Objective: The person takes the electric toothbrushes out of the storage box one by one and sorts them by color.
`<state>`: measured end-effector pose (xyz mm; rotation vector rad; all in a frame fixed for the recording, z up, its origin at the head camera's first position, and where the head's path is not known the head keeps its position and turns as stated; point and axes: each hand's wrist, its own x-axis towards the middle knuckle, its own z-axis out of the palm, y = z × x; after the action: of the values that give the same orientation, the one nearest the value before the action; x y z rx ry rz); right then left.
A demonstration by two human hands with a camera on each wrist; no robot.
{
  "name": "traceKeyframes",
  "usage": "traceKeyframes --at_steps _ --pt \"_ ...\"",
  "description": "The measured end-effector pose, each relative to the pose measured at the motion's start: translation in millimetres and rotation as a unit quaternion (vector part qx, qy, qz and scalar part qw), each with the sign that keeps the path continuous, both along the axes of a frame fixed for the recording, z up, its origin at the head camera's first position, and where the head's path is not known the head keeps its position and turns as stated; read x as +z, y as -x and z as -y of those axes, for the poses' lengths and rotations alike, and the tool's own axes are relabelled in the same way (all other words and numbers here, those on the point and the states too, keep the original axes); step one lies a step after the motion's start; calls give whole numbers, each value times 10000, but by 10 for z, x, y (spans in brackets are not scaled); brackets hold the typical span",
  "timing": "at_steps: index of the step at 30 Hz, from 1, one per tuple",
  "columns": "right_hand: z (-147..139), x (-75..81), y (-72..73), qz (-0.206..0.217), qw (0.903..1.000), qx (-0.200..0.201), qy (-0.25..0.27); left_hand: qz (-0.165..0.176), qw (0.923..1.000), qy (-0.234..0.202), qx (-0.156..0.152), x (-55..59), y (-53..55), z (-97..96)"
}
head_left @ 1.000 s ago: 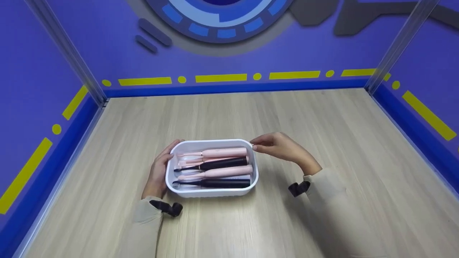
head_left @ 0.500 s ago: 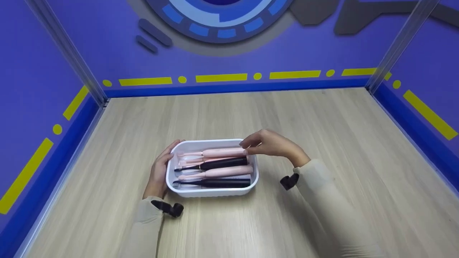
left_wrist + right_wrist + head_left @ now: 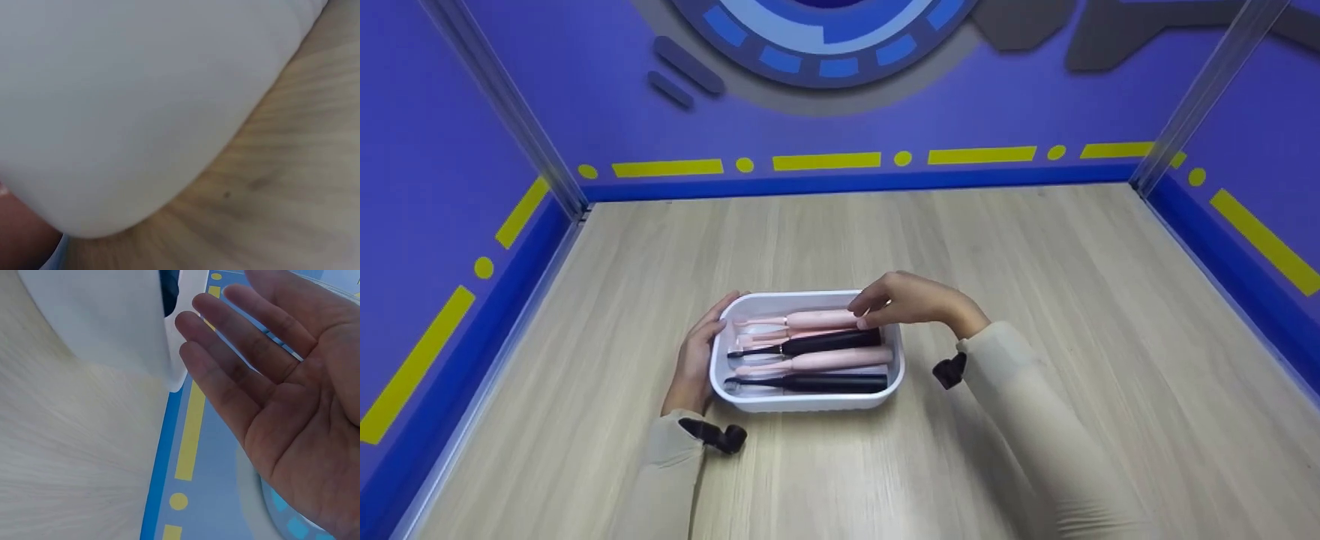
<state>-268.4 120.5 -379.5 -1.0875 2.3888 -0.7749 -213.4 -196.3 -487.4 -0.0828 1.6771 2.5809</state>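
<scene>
A white plastic box (image 3: pixel 810 405) stands on the table with electric toothbrushes lying side by side in it. A pink toothbrush (image 3: pixel 810 320) is at the far side, then a black toothbrush (image 3: pixel 829 343), another pink toothbrush (image 3: pixel 832 359) and a second black toothbrush (image 3: pixel 832 383) nearest me. My left hand (image 3: pixel 692 364) grips the box's left end, thumb at the rim. My right hand (image 3: pixel 922 300) reaches over the right rim, its thumb and fingertips close above the handle ends of the far pink and black toothbrushes. In the right wrist view, its fingers are loosely extended beside the box wall (image 3: pixel 101 320).
The wooden table (image 3: pixel 1035 247) is bordered by blue-purple panels (image 3: pixel 562 90) with yellow markings at the back and sides. In the left wrist view, the box's outer wall (image 3: pixel 129 101) fills most of the frame.
My right hand has moved left from the box's right rim to over the handle ends of the toothbrushes. The left hand and the box have stayed in place.
</scene>
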Motion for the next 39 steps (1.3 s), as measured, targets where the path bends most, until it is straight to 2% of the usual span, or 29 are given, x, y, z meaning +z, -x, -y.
traceKeyframes --at_steps 7,13,23,31,34,39 --pt "138 59 53 -87 9986 164 -487 -16 9999 -120 -84 5 -8 -3" --pt "274 84 83 -198 9966 416 -681 -119 9998 -136 -98 -1 -17 -7" --pt "514 75 36 -195 9887 592 -1365 -207 9998 10 -11 -8 -1 -11" --pt "637 67 -29 -187 9814 360 -1878 -190 9998 15 18 -14 -4 -11" --pt "662 60 -56 -197 9800 211 -1967 -114 9999 29 83 -9 -13 -15" --pt "687 26 -90 -156 9796 -91 -1999 -158 9999 -43 5 5 -6 -24"
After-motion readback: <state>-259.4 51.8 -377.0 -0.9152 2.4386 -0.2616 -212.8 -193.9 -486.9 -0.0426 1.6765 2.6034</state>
